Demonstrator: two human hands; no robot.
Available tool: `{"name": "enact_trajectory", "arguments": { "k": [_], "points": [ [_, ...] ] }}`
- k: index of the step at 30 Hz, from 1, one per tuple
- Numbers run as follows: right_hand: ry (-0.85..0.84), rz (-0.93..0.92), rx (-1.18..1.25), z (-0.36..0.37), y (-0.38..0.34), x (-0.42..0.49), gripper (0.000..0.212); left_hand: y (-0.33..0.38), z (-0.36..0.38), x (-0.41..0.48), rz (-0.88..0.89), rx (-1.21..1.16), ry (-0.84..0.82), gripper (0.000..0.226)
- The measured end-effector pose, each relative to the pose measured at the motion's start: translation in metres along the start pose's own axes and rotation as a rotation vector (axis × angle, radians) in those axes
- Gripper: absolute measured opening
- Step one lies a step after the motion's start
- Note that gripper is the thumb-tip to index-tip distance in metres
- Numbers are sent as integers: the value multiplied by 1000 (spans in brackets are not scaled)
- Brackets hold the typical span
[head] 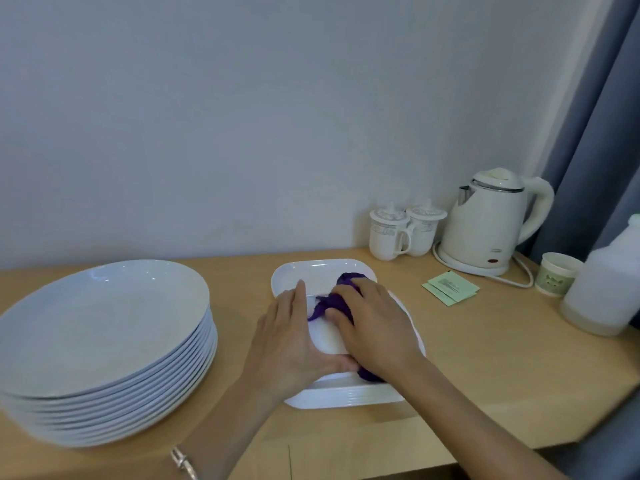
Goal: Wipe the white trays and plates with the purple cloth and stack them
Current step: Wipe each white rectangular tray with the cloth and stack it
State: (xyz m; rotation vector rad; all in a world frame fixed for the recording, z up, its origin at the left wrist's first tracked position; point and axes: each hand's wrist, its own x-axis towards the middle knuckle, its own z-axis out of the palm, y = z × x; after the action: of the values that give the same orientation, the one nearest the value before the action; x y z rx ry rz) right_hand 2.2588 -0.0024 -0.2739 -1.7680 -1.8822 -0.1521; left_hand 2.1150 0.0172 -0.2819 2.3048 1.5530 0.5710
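right hand [374, 327]: fingers [348, 291] curled over the bunched purple cloth [334, 301], pressing it down on the top tray [311, 268].
left hand [294, 348]: fingers [299, 296] straight and pressed together, flat along the top tray's left rim; thumb lies at its near edge.
purple cloth: mid-tray, partly under the right palm.
tray stack [346, 398]: middle of the wooden counter [485, 358].
plate stack [104, 341]: left of the trays, apart from them.
far right: kettle [485, 226], two lidded mugs [388, 233], green sachets [450, 289], paper cup [554, 275], plastic jug [602, 289].
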Motion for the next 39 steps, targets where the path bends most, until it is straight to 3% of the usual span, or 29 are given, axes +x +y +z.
{"name": "enact_trajectory", "arguments": {
  "k": [4, 8, 11, 17, 22, 28, 34, 39],
  "points": [
    [11, 102, -6, -9, 18, -3, 33, -4, -10, 6, 18, 32, -119, 121],
    [-25, 4, -15, -6, 11, -16, 35, -11, -27, 34, -98, -105, -159, 79],
    [-48, -42, 12, -6, 6, -18, 35, -9, -32, 53, -105, -22, -177, 61],
    [0, 12, 118, -15, 6, -17, 35, -8, -47, 66, -29, 83, -191, 51],
    [99, 29, 144, -22, 10, -14, 39, 0, -104, 82, 84, 83, 29, 34],
    [-123, 102, 175, -7, 18, -19, 28, 1, -99, 94, 208, 10, 267, 16],
    [-152, 65, 120, 2, 21, -16, 27, -18, -31, 102, 203, 8, 199, 14],
    [-161, 49, 106, 2, 21, -16, 30, -18, -6, 105, 60, -97, -34, 9]
  ]
}}
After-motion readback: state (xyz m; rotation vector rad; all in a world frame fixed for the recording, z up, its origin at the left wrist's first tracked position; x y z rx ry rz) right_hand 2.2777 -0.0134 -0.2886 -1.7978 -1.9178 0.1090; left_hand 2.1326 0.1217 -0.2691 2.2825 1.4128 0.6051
